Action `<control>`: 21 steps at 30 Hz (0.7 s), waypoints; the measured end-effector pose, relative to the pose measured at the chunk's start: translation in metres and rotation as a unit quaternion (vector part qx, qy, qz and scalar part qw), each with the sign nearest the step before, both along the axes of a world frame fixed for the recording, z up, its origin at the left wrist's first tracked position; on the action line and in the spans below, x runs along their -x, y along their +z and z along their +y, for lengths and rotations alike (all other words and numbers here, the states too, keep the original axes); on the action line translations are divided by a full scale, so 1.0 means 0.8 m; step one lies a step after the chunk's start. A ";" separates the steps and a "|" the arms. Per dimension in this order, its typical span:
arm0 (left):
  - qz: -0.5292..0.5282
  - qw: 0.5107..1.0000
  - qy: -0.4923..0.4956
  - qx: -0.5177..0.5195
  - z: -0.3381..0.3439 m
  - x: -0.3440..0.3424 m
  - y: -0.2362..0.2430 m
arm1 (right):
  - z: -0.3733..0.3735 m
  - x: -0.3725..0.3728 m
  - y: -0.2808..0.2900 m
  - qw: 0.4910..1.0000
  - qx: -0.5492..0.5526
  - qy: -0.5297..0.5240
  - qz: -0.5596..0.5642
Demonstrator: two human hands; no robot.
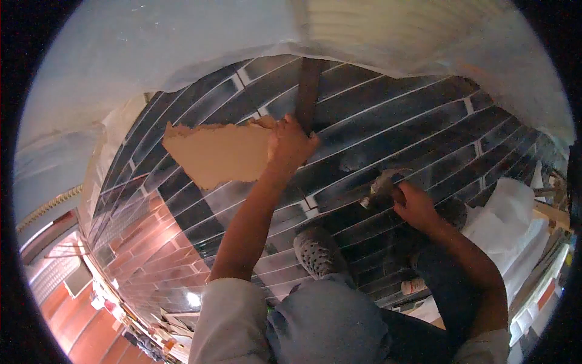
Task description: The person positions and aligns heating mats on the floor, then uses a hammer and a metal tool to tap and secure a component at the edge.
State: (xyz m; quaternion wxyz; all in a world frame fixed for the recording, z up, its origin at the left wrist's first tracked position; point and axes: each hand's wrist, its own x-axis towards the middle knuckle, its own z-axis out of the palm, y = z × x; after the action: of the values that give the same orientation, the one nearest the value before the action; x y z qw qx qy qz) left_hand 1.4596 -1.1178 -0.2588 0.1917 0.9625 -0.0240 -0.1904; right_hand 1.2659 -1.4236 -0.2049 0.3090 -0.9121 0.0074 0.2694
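My left hand (291,144) grips the right edge of a torn piece of brown cardboard (221,153) with ragged edges. The cardboard lies over or just above dark, plank-like floor tiles (357,142) with pale joints; whether it touches them I cannot tell. To the right, my right hand (418,207) is closed around a small grey-brown tool (382,184) with a pale tip. That tool is held low near the tiles, and its exact kind is too blurred to make out. One patterned shoe (316,252) stands on the tiles between my arms.
Translucent plastic sheeting (200,42) hangs along the far side. At right is a crumpled white sheet (506,212) beside assorted boards. A small container (413,286) lies near my leg. Reddish tiles (148,233) and clutter are at the lower left.
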 end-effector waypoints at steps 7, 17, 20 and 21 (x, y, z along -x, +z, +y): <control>-0.005 0.996 -0.048 -0.072 -0.023 0.001 0.015 | -0.023 -0.001 -0.011 0.994 0.081 0.065 -0.038; -0.090 0.995 -0.038 -0.005 -0.004 0.007 -0.016 | -0.018 -0.021 -0.047 0.989 0.057 0.085 -0.104; -0.043 0.998 -0.013 0.035 -0.003 0.004 -0.004 | 0.001 -0.023 -0.046 0.996 0.029 0.058 -0.056; -0.041 0.998 -0.013 0.035 -0.006 0.004 -0.001 | 0.004 -0.026 -0.045 0.996 0.028 0.059 -0.054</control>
State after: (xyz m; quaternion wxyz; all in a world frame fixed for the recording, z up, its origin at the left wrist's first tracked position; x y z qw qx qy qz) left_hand 1.4567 -1.1229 -0.2598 0.2213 0.9619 -0.0509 -0.1524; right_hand 1.2869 -1.4204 -0.2412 0.2671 -0.9323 -0.0551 0.2375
